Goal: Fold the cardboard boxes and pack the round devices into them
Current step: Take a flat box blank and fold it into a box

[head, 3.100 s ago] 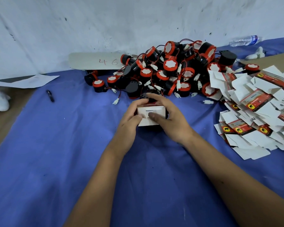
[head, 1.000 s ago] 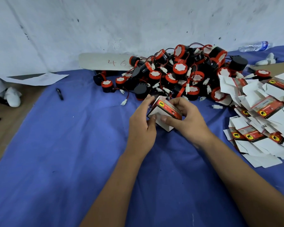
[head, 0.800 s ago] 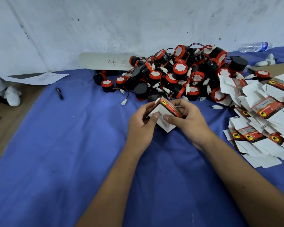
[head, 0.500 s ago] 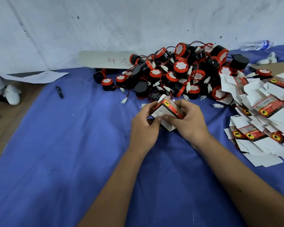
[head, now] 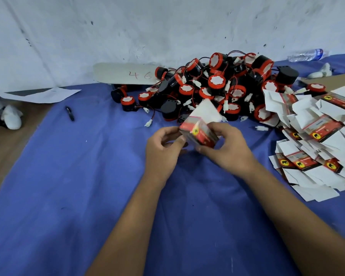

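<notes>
In the head view, the box (head: 199, 128) has turned in the hands since half a second ago: then its red printed side lay tilted across both palms, now it stands more upright, blurred with motion, with a white flap sticking up at its far end toward the pile of round devices (head: 217, 88). The right hand (head: 227, 148) grips the box from the right and below, its fingers curled round the red side. The left hand (head: 163, 150) has its thumb against the near left edge and its other fingers curled beside it, seemingly pinching that edge, though the blur leaves this unsure. The box is held just above the blue-covered bench (head: 88, 186), in front of the pile, with the heap of flat boxes (head: 317, 140) well to the right. The turn with a flap up suggests one end is still to close, so this box looks close to finished.
</notes>
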Demonstrator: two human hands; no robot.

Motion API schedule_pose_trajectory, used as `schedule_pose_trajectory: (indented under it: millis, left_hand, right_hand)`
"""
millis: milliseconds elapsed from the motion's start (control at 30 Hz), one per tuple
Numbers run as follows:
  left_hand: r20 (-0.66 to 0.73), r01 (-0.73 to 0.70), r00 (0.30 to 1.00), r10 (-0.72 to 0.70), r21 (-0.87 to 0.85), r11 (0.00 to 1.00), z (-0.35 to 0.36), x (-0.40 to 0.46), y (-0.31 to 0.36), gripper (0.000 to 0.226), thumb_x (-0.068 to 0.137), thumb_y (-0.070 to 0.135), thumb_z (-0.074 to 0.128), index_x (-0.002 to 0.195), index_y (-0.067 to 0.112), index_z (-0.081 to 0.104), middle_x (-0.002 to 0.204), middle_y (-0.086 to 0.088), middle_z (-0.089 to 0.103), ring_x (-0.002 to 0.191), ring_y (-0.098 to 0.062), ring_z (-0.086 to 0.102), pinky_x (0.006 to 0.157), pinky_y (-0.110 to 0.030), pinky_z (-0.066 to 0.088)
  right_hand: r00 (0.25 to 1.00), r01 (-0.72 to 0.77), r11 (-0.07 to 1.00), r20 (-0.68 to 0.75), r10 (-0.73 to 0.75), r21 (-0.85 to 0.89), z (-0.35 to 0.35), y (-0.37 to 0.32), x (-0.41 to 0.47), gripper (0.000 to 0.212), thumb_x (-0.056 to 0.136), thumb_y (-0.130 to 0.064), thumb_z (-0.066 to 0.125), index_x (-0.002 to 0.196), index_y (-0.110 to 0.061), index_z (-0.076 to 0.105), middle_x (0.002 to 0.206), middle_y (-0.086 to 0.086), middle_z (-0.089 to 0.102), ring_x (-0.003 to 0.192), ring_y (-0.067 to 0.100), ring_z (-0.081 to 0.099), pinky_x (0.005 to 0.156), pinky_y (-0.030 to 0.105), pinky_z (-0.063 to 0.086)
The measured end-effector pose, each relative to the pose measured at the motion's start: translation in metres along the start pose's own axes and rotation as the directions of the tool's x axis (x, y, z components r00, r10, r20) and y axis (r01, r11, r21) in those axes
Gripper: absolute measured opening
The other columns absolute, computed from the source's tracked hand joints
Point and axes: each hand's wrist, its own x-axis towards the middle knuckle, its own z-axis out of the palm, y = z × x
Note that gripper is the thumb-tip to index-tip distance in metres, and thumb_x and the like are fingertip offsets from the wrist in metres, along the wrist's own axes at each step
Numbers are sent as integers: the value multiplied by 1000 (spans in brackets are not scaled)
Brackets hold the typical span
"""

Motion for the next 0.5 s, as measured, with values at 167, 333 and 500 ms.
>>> schedule_pose_trajectory:
  millis: [167,333,500]
  left_hand:
    - [93,-138,989,117,261,956,4,-4,2,33,90,44,66,114,21,69,104,8,75,99,-8,70,83,-26,57]
    - [26,-134,990,140,500,856,5,-4,-4,33,95,54,51,85,23,54,80,3,65,84,-23,63,73,-45,53]
    - [-39,-168,972,233,579,798,3,-4,-3,32,92,43,39,77,16,46,66,-1,55,66,-29,53,60,-47,44]
  right_hand:
    - [968,243,747,205,-144,-619,9,-12,-2,17,81,-29,74,98,-30,71,107,-8,67,136,15,41,114,45,13]
    - [943,316,592,314,-110,-742,19,-26,-7,12,88,-32,57,89,-30,69,95,-13,69,141,15,33,120,51,3]
    - [934,356,860,166,-316,-365,15,-25,-11,14,90,-27,65,91,-20,78,101,-11,75,127,19,53,111,41,30]
